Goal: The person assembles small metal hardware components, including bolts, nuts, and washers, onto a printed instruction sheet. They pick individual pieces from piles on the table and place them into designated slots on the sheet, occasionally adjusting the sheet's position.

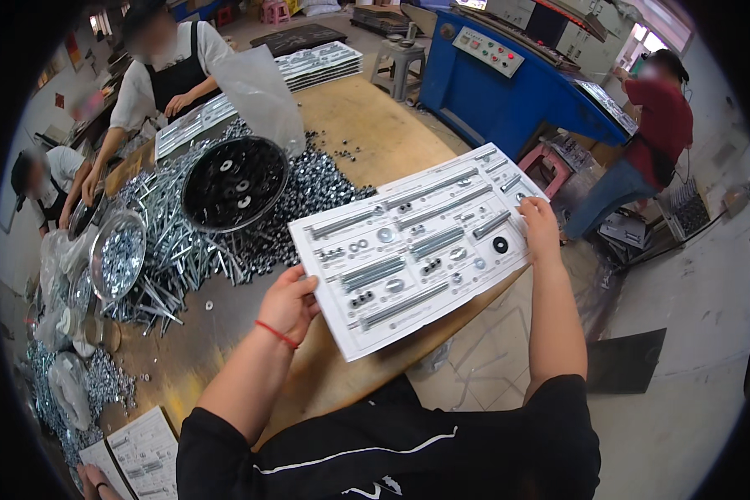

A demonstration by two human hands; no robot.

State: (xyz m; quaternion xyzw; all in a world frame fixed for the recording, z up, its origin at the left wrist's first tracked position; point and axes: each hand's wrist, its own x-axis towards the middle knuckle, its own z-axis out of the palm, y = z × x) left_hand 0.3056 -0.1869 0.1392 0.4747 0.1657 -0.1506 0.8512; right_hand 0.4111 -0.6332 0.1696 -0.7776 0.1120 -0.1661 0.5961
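Note:
A white card [333,310] is held up tilted in front of me over the table's near edge. Rows of long bolts [373,272], small dark nuts, washers and a black ring [500,245] sit on its printed layout. My left hand [288,305], a red string at its wrist, grips the card's left edge, thumb on top. At the right edge my right hand [541,230] pinches the card, its thumb and fingertips near the small washers. Some fingers of both hands are hidden behind the card.
Heaped bolts [162,196] and nuts [329,177] cover the table's left side, around a dark bowl [188,208] of black pieces and a metal bowl [143,260]. Co-workers [162,62] sit at left; another person [654,125] stands by a blue machine [496,96]. Stacked cards [325,75] lie behind.

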